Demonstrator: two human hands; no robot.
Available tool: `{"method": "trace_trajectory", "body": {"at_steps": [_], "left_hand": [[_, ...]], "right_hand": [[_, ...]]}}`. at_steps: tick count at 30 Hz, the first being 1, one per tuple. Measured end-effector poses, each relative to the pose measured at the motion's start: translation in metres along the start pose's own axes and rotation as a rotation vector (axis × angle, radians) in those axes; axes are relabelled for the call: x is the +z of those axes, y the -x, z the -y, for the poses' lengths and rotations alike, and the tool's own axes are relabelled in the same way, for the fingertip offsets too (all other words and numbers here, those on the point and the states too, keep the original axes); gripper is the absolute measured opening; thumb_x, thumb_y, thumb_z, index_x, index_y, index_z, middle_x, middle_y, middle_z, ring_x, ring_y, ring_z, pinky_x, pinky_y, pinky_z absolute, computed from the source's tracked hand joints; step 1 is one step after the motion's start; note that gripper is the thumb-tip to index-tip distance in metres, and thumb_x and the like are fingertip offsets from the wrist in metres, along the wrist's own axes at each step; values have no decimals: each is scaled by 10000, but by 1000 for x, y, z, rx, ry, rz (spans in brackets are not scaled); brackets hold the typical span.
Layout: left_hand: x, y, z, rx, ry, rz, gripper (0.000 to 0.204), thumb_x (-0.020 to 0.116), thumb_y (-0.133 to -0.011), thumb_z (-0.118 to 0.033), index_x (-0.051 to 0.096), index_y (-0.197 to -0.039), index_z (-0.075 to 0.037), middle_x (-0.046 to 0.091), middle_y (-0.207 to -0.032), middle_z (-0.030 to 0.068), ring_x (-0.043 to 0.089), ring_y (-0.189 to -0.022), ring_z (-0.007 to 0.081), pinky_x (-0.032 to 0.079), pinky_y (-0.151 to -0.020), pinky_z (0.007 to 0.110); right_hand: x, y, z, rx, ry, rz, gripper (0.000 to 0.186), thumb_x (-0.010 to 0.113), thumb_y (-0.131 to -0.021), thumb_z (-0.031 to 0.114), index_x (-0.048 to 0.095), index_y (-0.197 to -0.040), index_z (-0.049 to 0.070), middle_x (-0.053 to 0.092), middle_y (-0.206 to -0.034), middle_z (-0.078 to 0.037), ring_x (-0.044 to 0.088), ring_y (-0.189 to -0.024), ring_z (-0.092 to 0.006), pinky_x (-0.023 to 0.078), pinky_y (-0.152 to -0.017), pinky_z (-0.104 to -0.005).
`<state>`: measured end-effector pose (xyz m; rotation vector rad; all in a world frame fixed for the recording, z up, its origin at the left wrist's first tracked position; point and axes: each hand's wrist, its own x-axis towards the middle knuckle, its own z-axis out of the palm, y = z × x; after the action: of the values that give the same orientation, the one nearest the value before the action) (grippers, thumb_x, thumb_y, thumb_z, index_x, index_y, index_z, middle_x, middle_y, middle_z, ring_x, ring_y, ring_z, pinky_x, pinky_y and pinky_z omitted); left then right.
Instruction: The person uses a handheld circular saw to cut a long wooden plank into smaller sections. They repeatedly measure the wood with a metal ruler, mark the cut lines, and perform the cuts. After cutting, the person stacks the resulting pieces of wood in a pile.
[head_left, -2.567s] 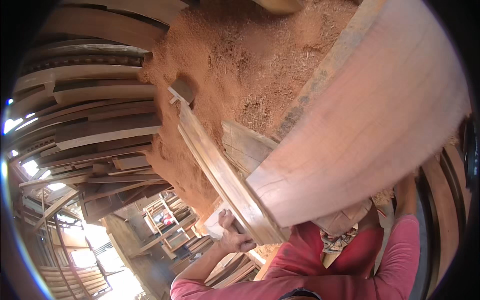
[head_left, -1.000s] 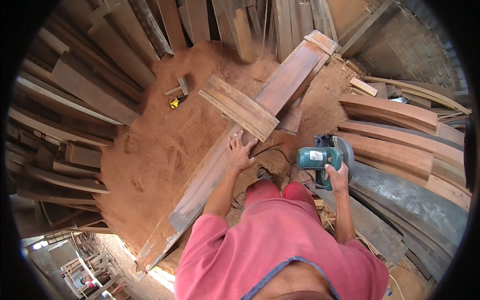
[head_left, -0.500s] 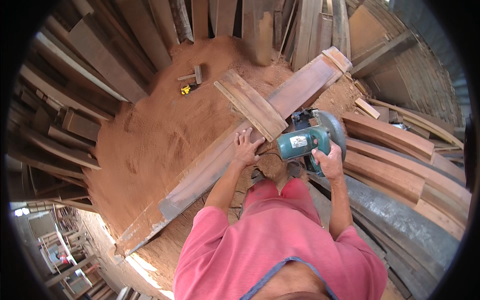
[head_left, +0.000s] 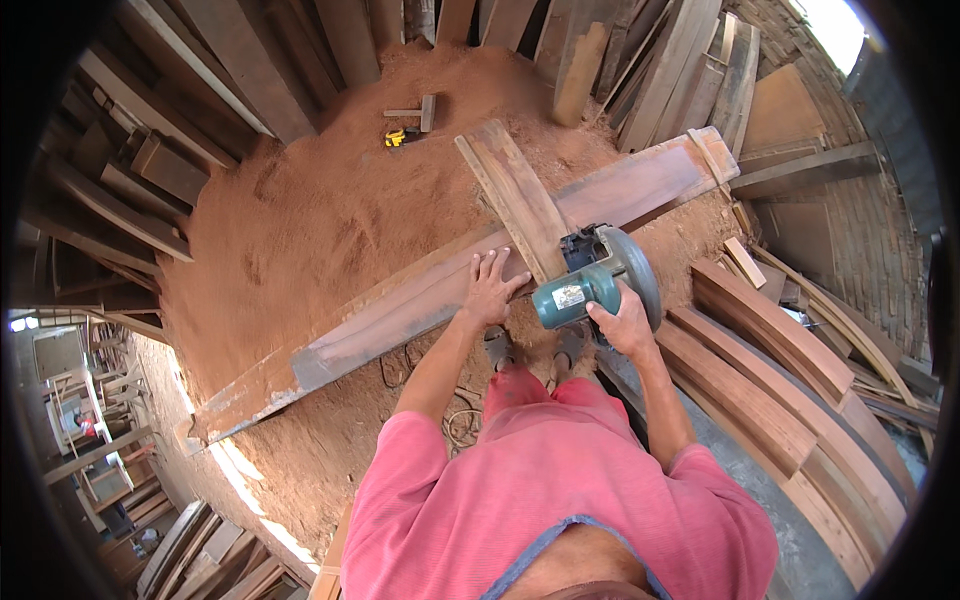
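My right hand point(head_left: 624, 320) is wrapped round the handle of a green circular saw point(head_left: 572, 296) with a large grey blade guard. The saw's front rests at the near right edge of a short board point(head_left: 512, 195), and any blade contact is hidden. That short board lies crosswise over a long, wide plank point(head_left: 390, 322). My left hand point(head_left: 490, 290) lies with spread fingers on the plank, just left of the short board's near end, and holds nothing.
Sawdust point(head_left: 310, 235) covers the ground beyond the plank. On it lie a yellow tape measure point(head_left: 394, 138) and small wood pieces point(head_left: 427, 112). Boards point(head_left: 215, 70) lean all round the back. Stacked timber point(head_left: 740, 400) stands at the right. A coiled cord point(head_left: 462, 425) lies near my feet.
The saw in my right hand has come left, up against the short board. My left hand stays on the plank. The whole view has shifted and turned slightly.
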<state>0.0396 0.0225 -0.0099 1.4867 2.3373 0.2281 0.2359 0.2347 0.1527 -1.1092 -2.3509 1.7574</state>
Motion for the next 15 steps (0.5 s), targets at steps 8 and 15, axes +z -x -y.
{"method": "trace_trajectory", "body": {"at_steps": [8,15], "left_hand": [[-22,24,25,-405,30,-16,1311,919,-495,-640,381,-1607,-200,102,-1712,292,60,-1582,511,39,-1232,725],[-23,23,19,-412,-20,-13,1254,911,-484,-608,435,-1563,-182,206,-1661,294,167,-1534,523,93,-1218,721]], "right_hand": [[-8,1,-22,49,-148,47,378,739,-882,182,661,-1172,-48,724,-985,-159,678,-908,-243,536,-875,-393],[-11,-2,-29,24,-131,45,305,734,-867,166,684,-1087,-39,711,-933,-120,638,-840,-191,533,-812,-359]]}}
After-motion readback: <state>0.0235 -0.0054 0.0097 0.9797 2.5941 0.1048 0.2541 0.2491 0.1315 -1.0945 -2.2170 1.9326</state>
